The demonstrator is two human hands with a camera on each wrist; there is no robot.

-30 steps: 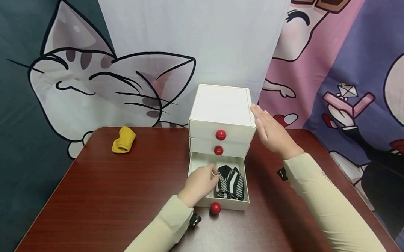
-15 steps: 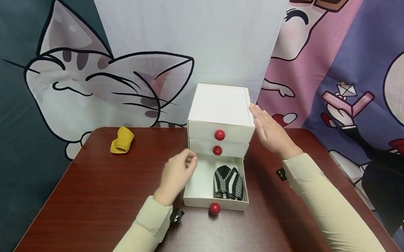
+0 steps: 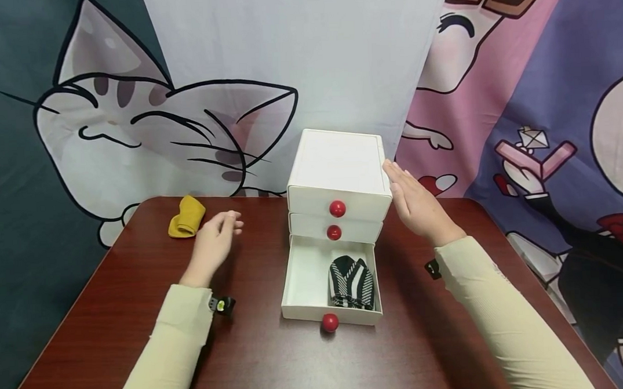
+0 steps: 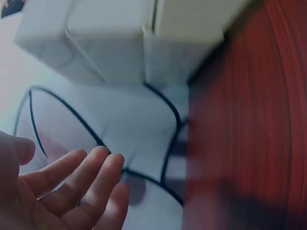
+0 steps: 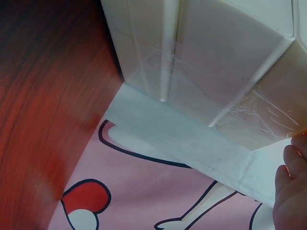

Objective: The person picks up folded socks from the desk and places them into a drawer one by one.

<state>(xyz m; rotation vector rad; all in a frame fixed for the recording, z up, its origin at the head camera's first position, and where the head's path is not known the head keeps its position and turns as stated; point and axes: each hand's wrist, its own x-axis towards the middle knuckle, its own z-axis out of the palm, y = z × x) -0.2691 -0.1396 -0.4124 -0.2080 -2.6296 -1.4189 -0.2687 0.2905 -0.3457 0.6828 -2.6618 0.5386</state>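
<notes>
Striped sock [image 3: 352, 282] lies in the open bottom drawer [image 3: 304, 276], yellow sock [image 3: 186, 216] waits far left on the table [image 3: 139, 318], empty left hand [image 3: 213, 245] loosely open near it, flat right hand [image 3: 415, 204] apparently touching the drawer box [image 3: 342, 170].

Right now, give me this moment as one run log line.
left hand: open, above table, near yellow sock | right hand: open, against drawer unit | bottom drawer: open, holds striped sock
</notes>
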